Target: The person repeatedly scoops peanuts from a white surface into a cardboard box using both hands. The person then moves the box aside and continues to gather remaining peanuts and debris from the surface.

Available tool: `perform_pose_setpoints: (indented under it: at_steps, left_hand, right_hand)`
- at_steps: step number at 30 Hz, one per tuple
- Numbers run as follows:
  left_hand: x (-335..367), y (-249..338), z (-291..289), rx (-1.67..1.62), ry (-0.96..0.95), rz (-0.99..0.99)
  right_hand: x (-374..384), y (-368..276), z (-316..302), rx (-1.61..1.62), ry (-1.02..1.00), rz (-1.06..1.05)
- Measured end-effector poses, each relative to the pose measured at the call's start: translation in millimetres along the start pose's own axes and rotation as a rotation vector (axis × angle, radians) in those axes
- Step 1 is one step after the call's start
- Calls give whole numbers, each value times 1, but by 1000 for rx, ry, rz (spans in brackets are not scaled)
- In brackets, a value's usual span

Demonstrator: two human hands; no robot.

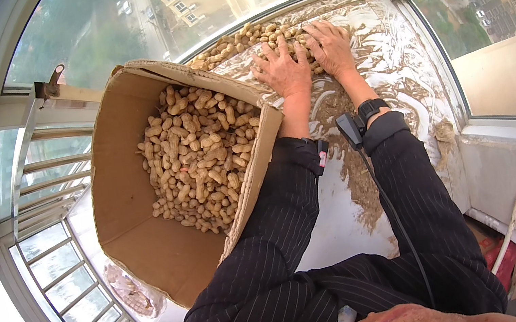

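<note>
On a brown-streaked surface (393,68) by a window (92,42), I see loose peanuts (227,46) under the left hand (286,72), fingers spread and relaxed, and the right hand (331,49), curved, its hold unclear; left of them, a cardboard box (124,164) holds more peanuts (203,160).

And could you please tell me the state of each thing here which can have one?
Left hand: open, fingers spread
Right hand: open, over peanuts
Loose peanuts: in shells, spread along the window side
Cardboard box: open at the top, partly filled
Boxed peanuts: in shells, heaped
Ledge: streaked with brown dirt
Black wristband: fastened
</note>
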State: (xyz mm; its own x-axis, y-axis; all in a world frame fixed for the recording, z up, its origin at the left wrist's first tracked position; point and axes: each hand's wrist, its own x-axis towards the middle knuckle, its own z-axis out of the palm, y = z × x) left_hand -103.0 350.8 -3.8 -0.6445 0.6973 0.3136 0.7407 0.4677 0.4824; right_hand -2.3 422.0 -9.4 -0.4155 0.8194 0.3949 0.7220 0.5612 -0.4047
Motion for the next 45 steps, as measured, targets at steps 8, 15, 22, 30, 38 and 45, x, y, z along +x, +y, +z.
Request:
perform_pose_setpoints:
  at_steps: [8, 15, 22, 30, 38, 45]
  left_hand:
    - [-3, 1, 4, -159, -45, 37]
    - [-3, 5, 13, -255, 16, 33]
    - [-2, 20, 19, -500, 79, 2]
    - [-2, 40, 15, -1167, 5, -244]
    - [-5, 42, 7, -1717, -275, -626]
    - [-17, 40, 0, -1554, -230, -593]
  right_hand:
    - [0, -2, -2, 20, 13, -41]
    - [0, -1, 0, 111, 3, 32]
    - [4, -10, -2, 418, 178, 111]
    - [1, -18, 2, 928, 148, 503]
    - [-12, -35, -16, 1662, 127, 809]
    - [-20, -31, -6, 1549, 230, 813]
